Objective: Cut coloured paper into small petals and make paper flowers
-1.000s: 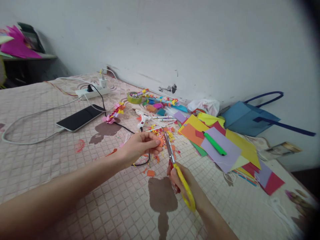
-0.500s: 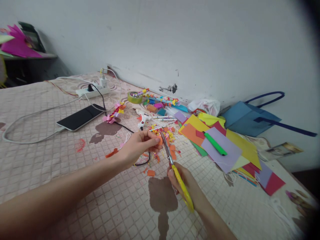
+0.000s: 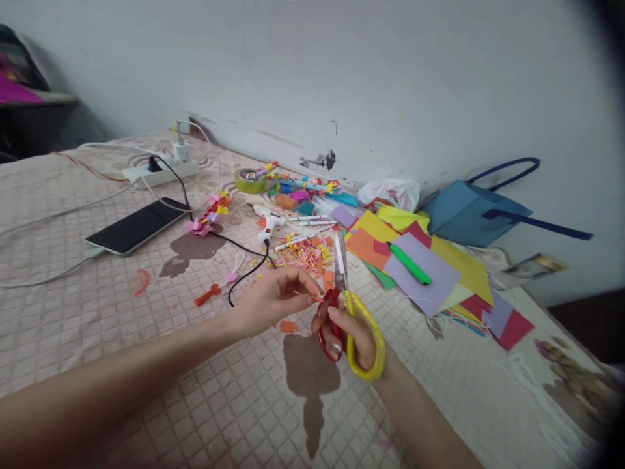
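Observation:
My right hand [image 3: 354, 332] is closed round the scissors [image 3: 340, 267], which have one yellow and one red handle loop. Their blades point away from me, over the paper scraps, and look nearly closed. Close to the red loop, my left hand [image 3: 276, 299] pinches a small orange paper piece [image 3: 310, 296], seen almost edge-on. Beyond the hands lies a heap of tiny coloured paper scraps [image 3: 307, 254]. A loose orange paper square [image 3: 288, 326] rests on the cloth just nearer than my left hand.
Behind the scraps lies a white glue gun [image 3: 268, 221] with a black cord. A phone [image 3: 137, 227] and a power strip [image 3: 161, 172] are on the left. Coloured paper sheets [image 3: 422, 270], a green cutter [image 3: 410, 264] and a blue bag [image 3: 476, 212] occupy the right. A tape roll [image 3: 250, 182] sits behind.
The scissors have turned from edge-on to show both handle loops, and my right hand has rotated with them. The orange paper piece now appears edge-on in my left hand. The whole view has shifted slightly.

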